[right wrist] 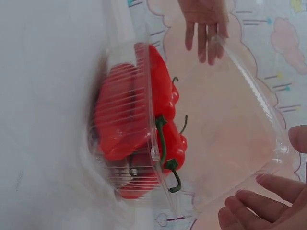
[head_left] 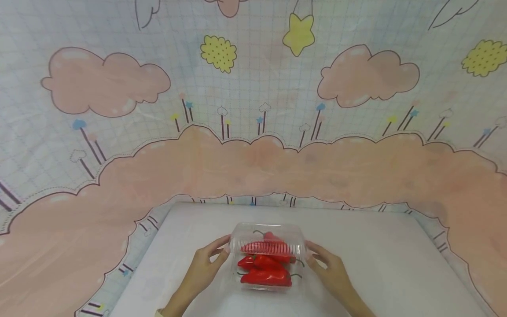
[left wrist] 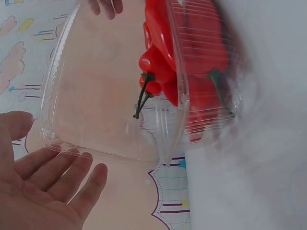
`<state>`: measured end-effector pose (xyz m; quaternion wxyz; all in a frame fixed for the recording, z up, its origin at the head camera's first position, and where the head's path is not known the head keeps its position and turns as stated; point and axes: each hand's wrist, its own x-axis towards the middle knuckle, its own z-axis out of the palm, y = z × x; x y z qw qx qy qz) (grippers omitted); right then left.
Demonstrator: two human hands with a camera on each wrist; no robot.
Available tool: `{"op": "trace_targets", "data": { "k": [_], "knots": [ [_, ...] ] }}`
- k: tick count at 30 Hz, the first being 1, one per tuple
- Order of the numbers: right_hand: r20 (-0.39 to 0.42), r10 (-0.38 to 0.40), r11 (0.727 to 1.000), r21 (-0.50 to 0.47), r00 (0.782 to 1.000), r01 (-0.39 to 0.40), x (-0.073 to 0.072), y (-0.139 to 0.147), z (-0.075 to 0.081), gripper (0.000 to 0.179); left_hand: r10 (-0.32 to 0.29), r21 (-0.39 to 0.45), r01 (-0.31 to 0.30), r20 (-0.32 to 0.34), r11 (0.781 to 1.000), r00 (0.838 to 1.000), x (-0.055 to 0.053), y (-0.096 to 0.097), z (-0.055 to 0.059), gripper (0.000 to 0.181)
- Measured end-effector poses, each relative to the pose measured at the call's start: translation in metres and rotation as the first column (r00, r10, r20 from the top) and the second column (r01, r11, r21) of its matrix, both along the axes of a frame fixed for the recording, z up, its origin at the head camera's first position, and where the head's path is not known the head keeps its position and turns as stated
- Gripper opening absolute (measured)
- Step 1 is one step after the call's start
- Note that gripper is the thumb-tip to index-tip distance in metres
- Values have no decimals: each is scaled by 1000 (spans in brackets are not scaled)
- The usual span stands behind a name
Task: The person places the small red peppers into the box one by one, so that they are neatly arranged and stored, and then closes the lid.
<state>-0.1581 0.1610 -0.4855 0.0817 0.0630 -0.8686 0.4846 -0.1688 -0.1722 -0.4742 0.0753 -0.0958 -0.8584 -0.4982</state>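
A clear plastic clamshell box (head_left: 261,287) holds several red peppers (head_left: 266,277) with green stems. Its hinged lid (left wrist: 96,96) stands raised and tilted above the peppers. In the head view, my left hand (head_left: 203,266) is at the lid's left side and my right hand (head_left: 330,268) at its right side. The left wrist view shows that hand (left wrist: 53,187) with spread, loosely bent fingers touching the lid's side near a corner; the thumb lies by the edge. Similarly, the right hand (right wrist: 273,201) touches the opposite side, thumb near the corner.
The box stands on a white tabletop (head_left: 356,246). Behind and around the table hangs a patterned cloth (head_left: 253,167) with pink clouds and yellow shapes.
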Motion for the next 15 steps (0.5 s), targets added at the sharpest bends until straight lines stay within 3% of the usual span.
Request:
{"op": "trace_targets", "data": {
  "k": [5, 11, 15],
  "knots": [
    [0, 0, 1000, -1, 1000, 0, 2, 0, -4, 41, -1, -7, 1, 6, 1000, 1000, 1, 0, -4, 43],
    [-57, 26, 999, -33, 998, -27, 1, 1, -14, 42, -3, 3, 3, 41, 1000, 999, 0, 1, -11, 47],
    [-26, 12, 999, -45, 1000, -13, 1, 1, -18, 43, -10, 16, 9, 46, 1000, 999, 1, 3, -14, 49]
  ]
}}
